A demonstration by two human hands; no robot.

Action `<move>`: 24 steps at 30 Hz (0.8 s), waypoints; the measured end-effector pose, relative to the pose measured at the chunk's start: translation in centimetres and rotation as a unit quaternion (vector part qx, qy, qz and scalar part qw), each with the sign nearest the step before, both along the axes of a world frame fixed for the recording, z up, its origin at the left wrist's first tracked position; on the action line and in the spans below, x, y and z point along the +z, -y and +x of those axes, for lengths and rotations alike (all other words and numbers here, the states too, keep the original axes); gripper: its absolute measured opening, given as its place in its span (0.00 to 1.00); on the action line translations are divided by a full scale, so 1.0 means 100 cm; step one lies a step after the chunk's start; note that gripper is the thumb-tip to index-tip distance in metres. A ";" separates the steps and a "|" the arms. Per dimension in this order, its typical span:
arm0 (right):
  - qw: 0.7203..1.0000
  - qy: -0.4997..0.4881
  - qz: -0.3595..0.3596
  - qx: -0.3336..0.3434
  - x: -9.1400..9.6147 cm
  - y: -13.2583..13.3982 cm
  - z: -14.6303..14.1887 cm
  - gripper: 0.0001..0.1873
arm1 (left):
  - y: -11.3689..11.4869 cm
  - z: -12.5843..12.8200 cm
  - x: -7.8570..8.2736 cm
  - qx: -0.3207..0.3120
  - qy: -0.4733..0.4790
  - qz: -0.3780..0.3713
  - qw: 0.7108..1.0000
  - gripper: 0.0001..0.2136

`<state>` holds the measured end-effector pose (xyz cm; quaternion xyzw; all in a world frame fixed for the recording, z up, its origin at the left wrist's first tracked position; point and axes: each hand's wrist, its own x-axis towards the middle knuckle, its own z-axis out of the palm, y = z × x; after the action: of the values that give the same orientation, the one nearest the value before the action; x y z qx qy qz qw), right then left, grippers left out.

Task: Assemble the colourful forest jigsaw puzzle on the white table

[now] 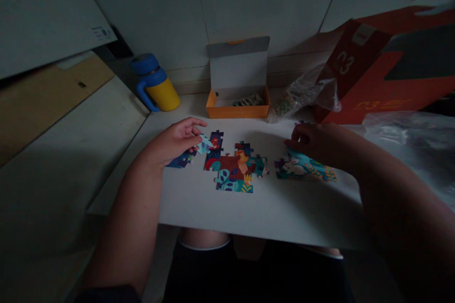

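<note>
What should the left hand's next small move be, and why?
I'd probably ease the light-blue puzzle piece in the left hand toward an open edge of the middle puzzle section. The hand holds the piece close by, and that section shows unjoined tabs along its outline. Whether the piece fits there, I can't tell.

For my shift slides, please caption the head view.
Left fingers hold a light-blue puzzle piece beside a partly joined puzzle; right fingers near rabbit pieces, open box behind.

A mug (pixel 159 86) (blue-lidded, yellow below) stands left of a red box (pixel 377 78).
</note>
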<state>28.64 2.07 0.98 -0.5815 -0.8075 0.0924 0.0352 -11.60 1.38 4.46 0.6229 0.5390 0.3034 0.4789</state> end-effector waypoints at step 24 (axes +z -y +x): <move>0.997 -0.055 -0.002 -0.046 0.008 0.003 -0.016 0.18 | 0.109 0.016 -0.063 0.137 0.058 -0.063 0.987 0.16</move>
<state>27.06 1.81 1.73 -0.6124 -0.7764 0.1240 0.0828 -10.04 -9.50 -1.83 0.4934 0.6086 0.3673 0.5012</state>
